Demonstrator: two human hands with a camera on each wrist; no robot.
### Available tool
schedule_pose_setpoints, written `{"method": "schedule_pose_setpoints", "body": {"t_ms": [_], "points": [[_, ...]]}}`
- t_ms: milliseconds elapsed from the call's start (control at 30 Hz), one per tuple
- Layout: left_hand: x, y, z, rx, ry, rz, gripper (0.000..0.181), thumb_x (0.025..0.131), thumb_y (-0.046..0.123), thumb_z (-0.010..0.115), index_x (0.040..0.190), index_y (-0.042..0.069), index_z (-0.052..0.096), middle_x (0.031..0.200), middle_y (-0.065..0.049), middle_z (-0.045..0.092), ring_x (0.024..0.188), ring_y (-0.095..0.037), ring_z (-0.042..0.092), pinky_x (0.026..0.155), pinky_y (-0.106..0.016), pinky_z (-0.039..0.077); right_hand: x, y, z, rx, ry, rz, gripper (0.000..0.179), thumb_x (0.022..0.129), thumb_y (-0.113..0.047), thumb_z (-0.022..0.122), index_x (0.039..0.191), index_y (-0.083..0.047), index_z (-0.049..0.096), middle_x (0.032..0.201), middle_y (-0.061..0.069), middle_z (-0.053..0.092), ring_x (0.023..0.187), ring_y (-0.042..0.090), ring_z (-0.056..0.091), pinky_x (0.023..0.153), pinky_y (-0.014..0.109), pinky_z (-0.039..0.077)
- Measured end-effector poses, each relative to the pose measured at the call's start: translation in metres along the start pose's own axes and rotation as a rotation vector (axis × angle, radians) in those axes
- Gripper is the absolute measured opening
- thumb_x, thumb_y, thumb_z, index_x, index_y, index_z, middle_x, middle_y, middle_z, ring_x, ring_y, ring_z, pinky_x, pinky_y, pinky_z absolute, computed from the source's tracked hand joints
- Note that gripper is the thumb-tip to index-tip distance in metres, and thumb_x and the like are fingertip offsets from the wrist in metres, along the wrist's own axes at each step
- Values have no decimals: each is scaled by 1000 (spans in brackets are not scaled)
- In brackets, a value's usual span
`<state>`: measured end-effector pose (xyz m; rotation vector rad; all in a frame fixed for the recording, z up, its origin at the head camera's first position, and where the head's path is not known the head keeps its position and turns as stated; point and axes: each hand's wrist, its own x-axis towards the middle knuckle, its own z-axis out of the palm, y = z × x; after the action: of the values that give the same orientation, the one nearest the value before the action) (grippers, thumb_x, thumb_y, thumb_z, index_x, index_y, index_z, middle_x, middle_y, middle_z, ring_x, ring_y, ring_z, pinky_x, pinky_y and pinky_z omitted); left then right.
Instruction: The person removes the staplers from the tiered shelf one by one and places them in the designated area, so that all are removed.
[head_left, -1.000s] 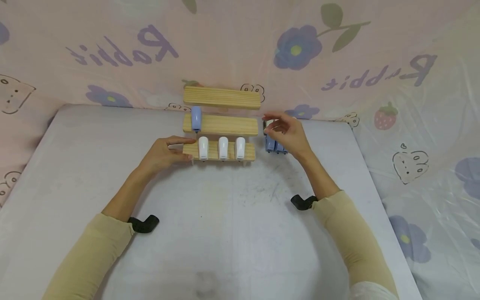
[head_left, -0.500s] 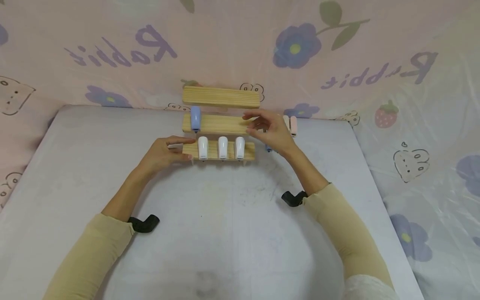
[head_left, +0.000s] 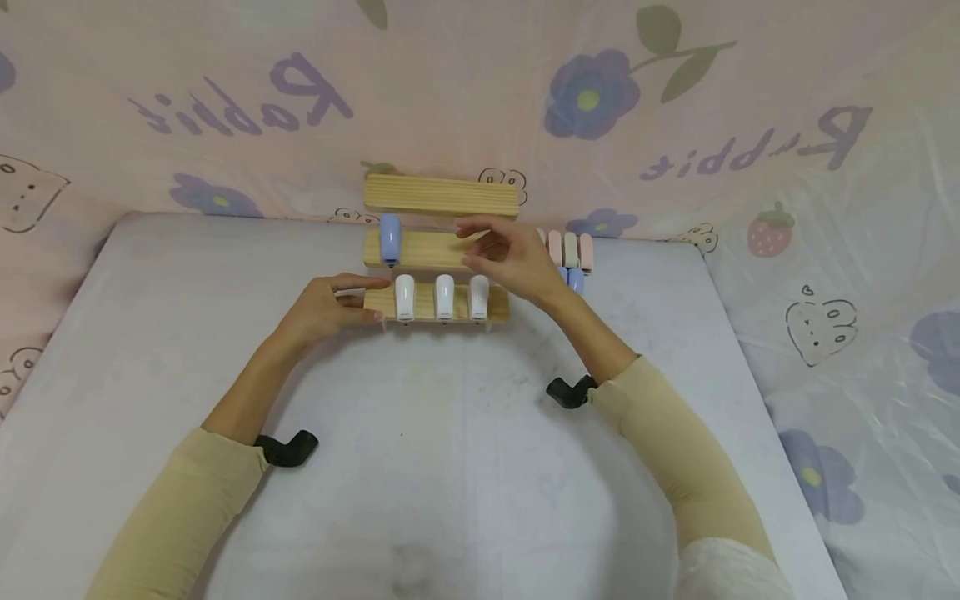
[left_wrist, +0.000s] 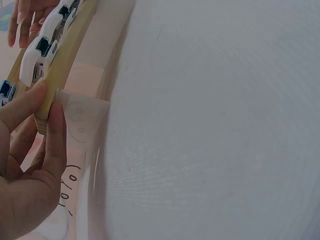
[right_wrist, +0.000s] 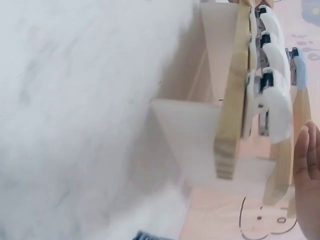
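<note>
A three-tier wooden display rack (head_left: 442,194) with translucent side supports stands at the back of the table. My left hand (head_left: 322,308) grips the left end of its lowest board; in the left wrist view, thumb and fingers pinch the board (left_wrist: 67,62) from both faces. Three white staplers (head_left: 405,297) sit in a row on that board. One blue stapler (head_left: 389,237) stands at the left of the middle board. My right hand (head_left: 517,258) is over the right part of the middle board, fingers loosely bent, with nothing visible between them. In the right wrist view its fingers (right_wrist: 302,150) show beside the boards.
Right of the rack, partly behind my right hand, several pink and white staplers (head_left: 571,249) stand in a row, with blue staplers (head_left: 575,280) in front. A curtain printed with flowers and rabbits (head_left: 450,92) hangs behind the table (head_left: 420,467).
My right hand has moved left from the stapler group to the middle board, uncovering the pink and white staplers. My left hand and the staplers on the rack stay put.
</note>
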<state>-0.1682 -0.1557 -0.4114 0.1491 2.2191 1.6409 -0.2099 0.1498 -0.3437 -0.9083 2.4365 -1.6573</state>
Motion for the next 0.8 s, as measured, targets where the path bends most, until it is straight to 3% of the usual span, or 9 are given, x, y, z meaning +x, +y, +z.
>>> {"method": "schedule_pose_setpoints", "body": {"t_ms": [267,567,667,800], "points": [[0,0,0,-26,-1,-1,59,80,16,85,135,10,63,149,-8,47,121,-31,58,86,-26,52,15,6,11,5,-14,-49,41,89,-7,74,128,-1,62,122,9,66,99,20,66,85,34,54],[0,0,0,4,6,2,60,80,19,85,135,11,63,150,-7,46,122,-32,58,84,-23,51,22,-21,23,-12,-33,7,44,90,1,71,131,7,57,126,23,62,108,34,63,92,38,52],[0,0,0,12,10,-2,60,80,20,86,135,12,63,150,-6,46,121,-32,58,87,-26,51,24,-25,26,-16,-31,20,44,89,3,71,130,9,57,125,24,62,108,38,63,93,40,51],[1,-1,0,13,20,-7,59,80,22,86,134,12,64,150,-5,46,124,-33,56,96,-39,48,30,-11,33,2,-33,26,45,89,0,72,131,4,58,128,21,62,108,33,64,94,37,51]]}}
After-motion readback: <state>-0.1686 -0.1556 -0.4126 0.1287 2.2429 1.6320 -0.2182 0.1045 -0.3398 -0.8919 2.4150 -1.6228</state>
